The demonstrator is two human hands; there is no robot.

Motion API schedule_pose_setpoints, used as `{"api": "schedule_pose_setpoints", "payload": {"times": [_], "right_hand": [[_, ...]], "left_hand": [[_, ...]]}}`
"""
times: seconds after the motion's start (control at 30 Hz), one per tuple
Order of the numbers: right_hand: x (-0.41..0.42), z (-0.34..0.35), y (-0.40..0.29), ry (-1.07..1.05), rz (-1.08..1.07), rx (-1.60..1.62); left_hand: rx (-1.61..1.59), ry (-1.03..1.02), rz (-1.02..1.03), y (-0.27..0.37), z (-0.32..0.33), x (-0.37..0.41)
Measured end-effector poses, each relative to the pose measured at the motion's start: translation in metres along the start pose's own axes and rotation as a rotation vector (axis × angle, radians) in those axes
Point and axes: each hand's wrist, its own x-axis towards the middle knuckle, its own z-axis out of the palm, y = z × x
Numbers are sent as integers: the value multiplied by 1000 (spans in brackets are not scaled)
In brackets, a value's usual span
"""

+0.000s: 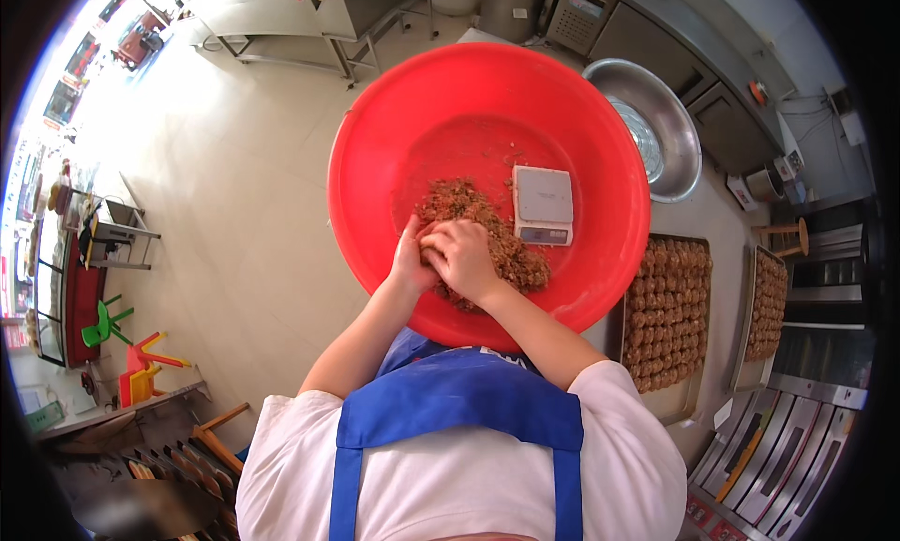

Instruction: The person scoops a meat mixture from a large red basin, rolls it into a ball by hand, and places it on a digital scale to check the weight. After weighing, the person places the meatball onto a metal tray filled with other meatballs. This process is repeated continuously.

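A large red plastic basin [383, 147] stands right in front of me. Crumbly brown mixture [517, 260] lies heaped on its bottom, on the side closer to my body. Over the left part of this heap, my left hand [413, 258] and my right hand [460, 256] are cupped together. They press around a small brown lump, mostly hidden by the fingers and palms. A white digital kitchen scale [543, 196] sits inside the basin to the right of the heap, its weighing plate bare. Scattered crumbs dot the basin floor beyond.
Right of the basin, a metal tray [678, 404] holds rows of brown balls [664, 309]; a second tray [742, 376] of balls lies farther right. A wide stainless steel bowl [682, 137] is behind the basin's right rim. Steel tables [274, 13] stand at the back left.
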Motion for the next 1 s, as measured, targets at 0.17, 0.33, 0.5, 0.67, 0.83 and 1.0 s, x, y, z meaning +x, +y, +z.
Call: {"api": "schedule_pose_setpoints", "payload": {"times": [0.17, 0.33, 0.5, 0.67, 0.83, 1.0], "right_hand": [[-3, -3, 9, -13, 211, 310], [-17, -1, 30, -43, 552, 313], [-19, 8, 29, 259, 343, 112], [-15, 8, 41, 97, 287, 175], [-5, 13, 19, 254, 151, 157], [-19, -2, 25, -33, 139, -14]], "left_hand": [[37, 112, 17, 0, -7, 8], [227, 430, 148, -2, 17, 0], [115, 153, -36, -9, 26, -7], [45, -231, -319, -12, 34, -23], [68, -114, -166, -12, 43, -25], [56, 160, 41, -2, 6, 3]]}}
